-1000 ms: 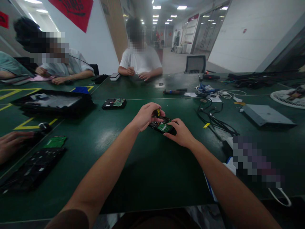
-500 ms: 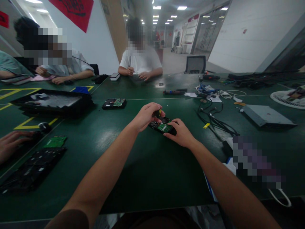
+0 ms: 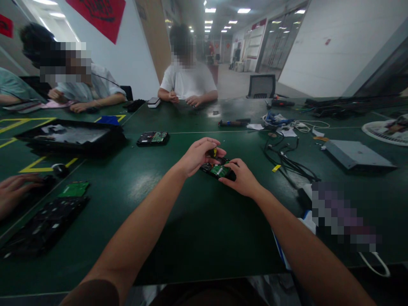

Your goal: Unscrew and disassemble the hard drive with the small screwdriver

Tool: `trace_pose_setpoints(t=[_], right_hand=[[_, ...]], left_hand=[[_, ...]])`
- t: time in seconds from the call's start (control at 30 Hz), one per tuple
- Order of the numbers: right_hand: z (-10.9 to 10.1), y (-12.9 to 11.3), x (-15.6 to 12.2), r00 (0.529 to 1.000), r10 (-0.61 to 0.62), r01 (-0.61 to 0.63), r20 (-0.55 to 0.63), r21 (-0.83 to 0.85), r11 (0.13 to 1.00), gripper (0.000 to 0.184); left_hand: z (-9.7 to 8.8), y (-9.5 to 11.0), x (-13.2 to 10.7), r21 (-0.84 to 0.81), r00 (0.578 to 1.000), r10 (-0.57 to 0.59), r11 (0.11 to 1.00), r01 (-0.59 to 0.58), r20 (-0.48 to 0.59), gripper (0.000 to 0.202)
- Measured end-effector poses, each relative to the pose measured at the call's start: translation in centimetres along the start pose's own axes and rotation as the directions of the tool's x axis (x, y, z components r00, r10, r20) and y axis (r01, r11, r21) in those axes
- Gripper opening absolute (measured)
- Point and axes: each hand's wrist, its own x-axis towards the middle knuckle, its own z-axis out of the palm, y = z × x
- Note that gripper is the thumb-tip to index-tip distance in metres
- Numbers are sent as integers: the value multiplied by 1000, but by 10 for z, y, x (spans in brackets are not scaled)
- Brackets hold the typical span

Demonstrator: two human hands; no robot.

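A black hard drive (image 3: 217,170) with a green circuit board on top lies on the green table (image 3: 197,221) in front of me. My left hand (image 3: 197,156) is closed round a small black-and-yellow screwdriver (image 3: 213,152), held upright with its tip down on the drive's far end. My right hand (image 3: 241,177) grips the drive's near right corner, fingers curled over its edge, pinning it to the table.
A second hard drive (image 3: 153,138) lies farther left, beside a black tray (image 3: 68,137). Cables (image 3: 287,159) and a grey metal box (image 3: 355,154) sit to the right. Another person's hand (image 3: 14,191) rests at the left edge near a green board (image 3: 75,189). Two people sit across the table.
My left hand has shifted slightly to the right and turned a little on the screwdriver. The right hand and the drive stay put.
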Motion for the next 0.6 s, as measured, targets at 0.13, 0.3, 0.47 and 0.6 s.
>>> trace_pose_setpoints(t=[0.13, 0.3, 0.47, 0.6], right_hand=[[0, 0, 0, 1000, 0, 0, 4, -5, 1000, 54], [-1, -1, 0, 1000, 1, -1, 11, -16, 1000, 55], [-2, -1, 1, 1000, 1, -1, 11, -11, 1000, 52], [-1, 0, 0, 1000, -5, 5, 6, -2, 1000, 54]], left_hand=[[-1, -1, 1, 18, 995, 51, 999, -50, -82, 15], [-6, 3, 1, 232, 982, 151, 965, -122, -114, 21], [-5, 2, 1, 107, 996, 52, 993, -45, -67, 22], [-5, 0, 3, -2, 997, 18, 1000, -18, -80, 20]])
